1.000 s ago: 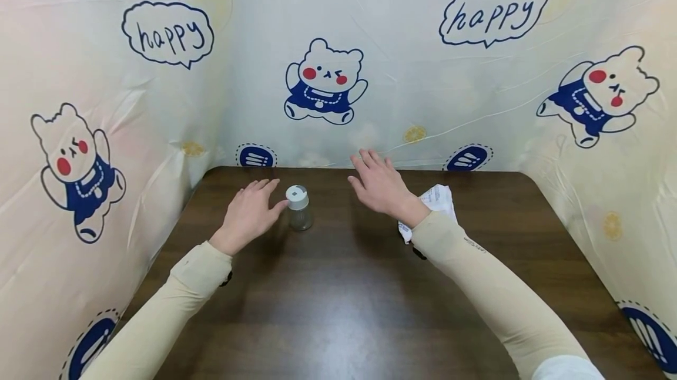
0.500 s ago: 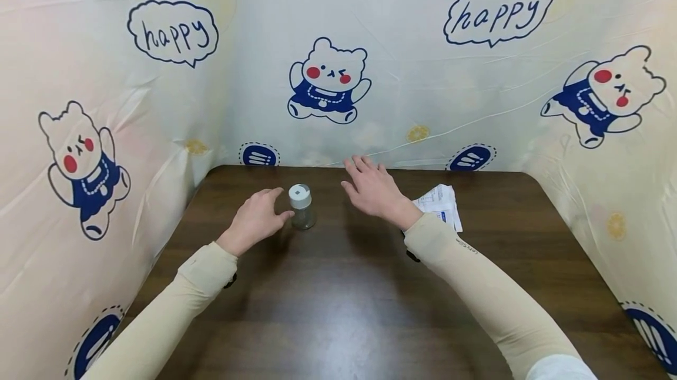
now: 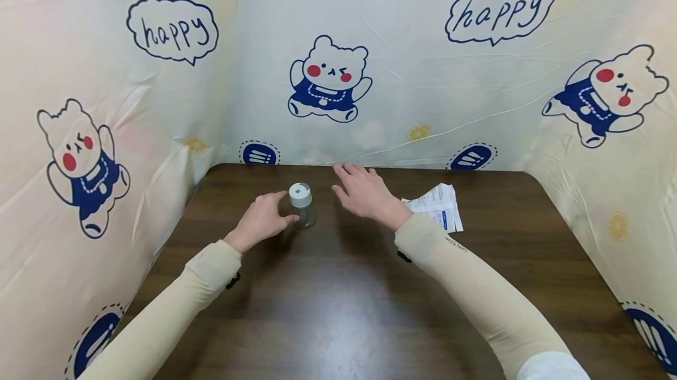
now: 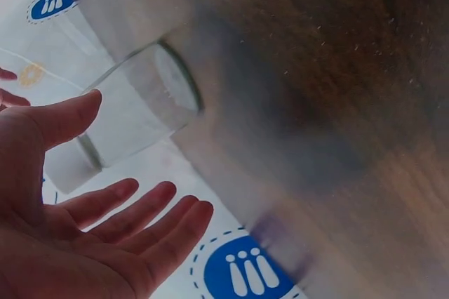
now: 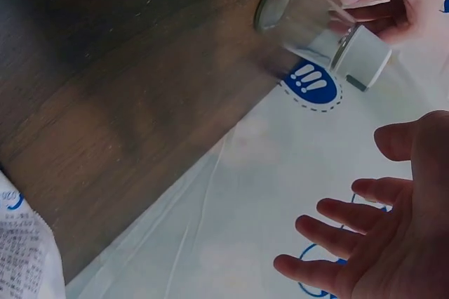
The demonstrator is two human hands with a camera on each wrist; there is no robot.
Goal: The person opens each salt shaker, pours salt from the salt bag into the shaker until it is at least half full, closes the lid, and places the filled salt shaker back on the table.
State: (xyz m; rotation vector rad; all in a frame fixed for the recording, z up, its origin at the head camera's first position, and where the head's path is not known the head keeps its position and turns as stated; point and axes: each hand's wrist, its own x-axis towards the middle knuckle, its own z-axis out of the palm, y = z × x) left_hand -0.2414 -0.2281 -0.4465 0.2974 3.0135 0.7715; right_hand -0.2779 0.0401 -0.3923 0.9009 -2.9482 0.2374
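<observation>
A clear glass jar (image 3: pixel 304 215) with a white lid (image 3: pixel 300 194) stands upright towards the back of the table. In the head view my left hand (image 3: pixel 261 220) is at its left side, thumb and fingers spread about it. The left wrist view has the thumb (image 4: pixel 77 118) overlapping the jar near its lid, with the other fingers loosely bent; whether they touch the glass I cannot tell. To the jar's right, my right hand (image 3: pixel 365 193) hovers with fingers extended, holding nothing. The right wrist view shows a gap between this hand (image 5: pixel 372 222) and the jar (image 5: pixel 302 22).
A white printed packet (image 3: pixel 444 207) lies on the table just beyond my right wrist, partly hidden by it. The dark wooden table (image 3: pixel 338 298) is bounded at the back and sides by a hanging cloth (image 3: pixel 402 74) printed with bears.
My left hand has moved slightly right, closer around the jar. My right hand has shifted left towards the jar, uncovering more of the packet. The jar stands where it was on the table.
</observation>
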